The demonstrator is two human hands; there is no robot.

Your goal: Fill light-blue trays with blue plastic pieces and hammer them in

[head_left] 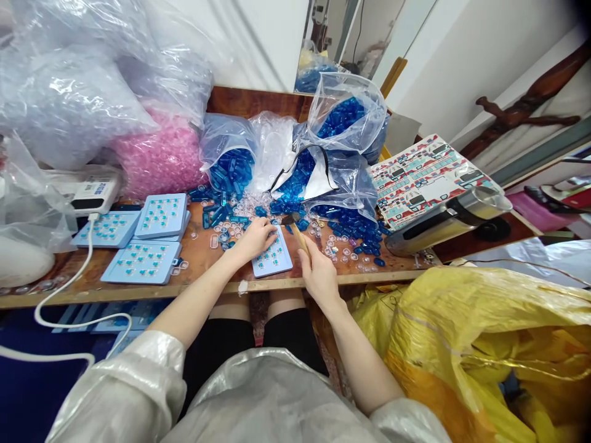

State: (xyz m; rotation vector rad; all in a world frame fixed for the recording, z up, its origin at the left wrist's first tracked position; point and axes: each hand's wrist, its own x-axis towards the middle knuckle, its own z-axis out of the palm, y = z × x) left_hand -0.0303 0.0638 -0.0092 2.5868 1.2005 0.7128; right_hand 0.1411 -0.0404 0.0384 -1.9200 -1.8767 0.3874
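On the table (197, 261), at right, one cup (418, 232) is seen. Mid-frame, one hammer (298, 235) is held by the right hand (319, 274); one tray (277, 267) is part-hidden by the left hand (255, 237), whose hold can't be told.

Narrow gap between hands (259, 235) (319, 272) over blue tray (287, 261), apparently a hammer (297, 232) across far end

Looks bright. Glints off clear bags (69, 98) at upper left and yellow sack (443, 307) at lower right. Streaks white wall (263, 43) at top with soft shadow. Stretches toward edges; darkens in upper-right corner.
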